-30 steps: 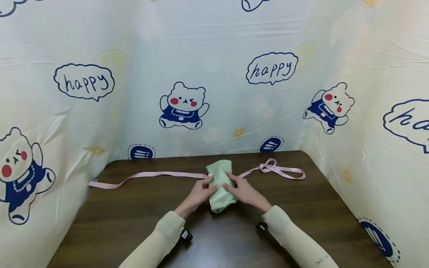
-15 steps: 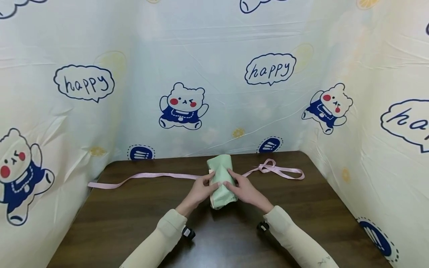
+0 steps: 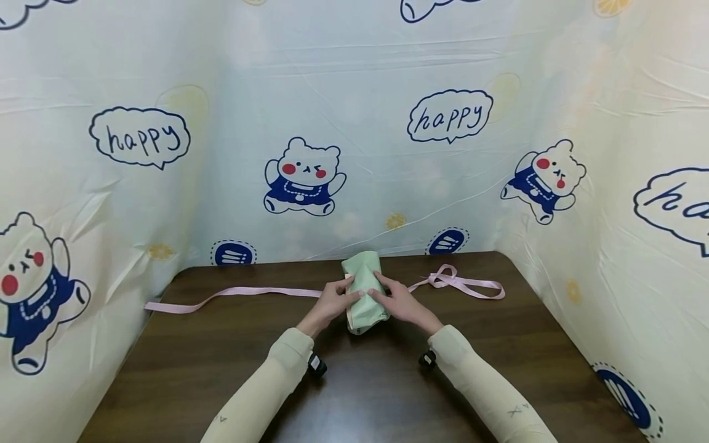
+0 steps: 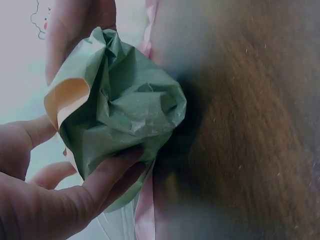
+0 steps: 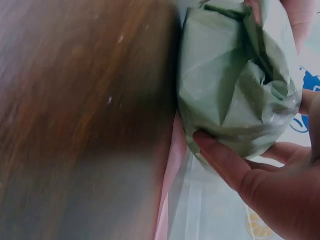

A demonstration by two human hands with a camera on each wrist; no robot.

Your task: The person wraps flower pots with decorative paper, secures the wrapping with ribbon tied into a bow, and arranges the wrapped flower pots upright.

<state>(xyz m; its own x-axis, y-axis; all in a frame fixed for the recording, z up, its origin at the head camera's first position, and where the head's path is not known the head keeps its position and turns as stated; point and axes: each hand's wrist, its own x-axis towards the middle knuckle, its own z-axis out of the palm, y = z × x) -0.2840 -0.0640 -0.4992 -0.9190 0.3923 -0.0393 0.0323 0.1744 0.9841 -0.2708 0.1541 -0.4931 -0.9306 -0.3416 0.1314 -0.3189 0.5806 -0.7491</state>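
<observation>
A parcel wrapped in crumpled green paper (image 3: 365, 312) lies lengthwise near the middle of the table, gripped from both sides. My left hand (image 3: 332, 299) holds its left side, thumb on top; my right hand (image 3: 404, 300) holds the opposite side the same way. Folded, bunched paper closes the near end of the wrapping (image 4: 135, 100) in the left wrist view, where a peach-coloured inner side shows at one flap. A pink ribbon (image 3: 260, 290) runs crosswise and passes out of sight at the parcel. What the paper encloses is hidden.
The ribbon's right end carries a looped bow (image 3: 443, 278) on the dark wooden table (image 3: 221, 357). Its left end reaches the table's left edge. A printed cloth curtain (image 3: 371, 111) stands behind the table and along both sides.
Both hands have slid the green parcel away from the body, toward the table's back edge. They keep the same grip, and the ribbon stays in place.
</observation>
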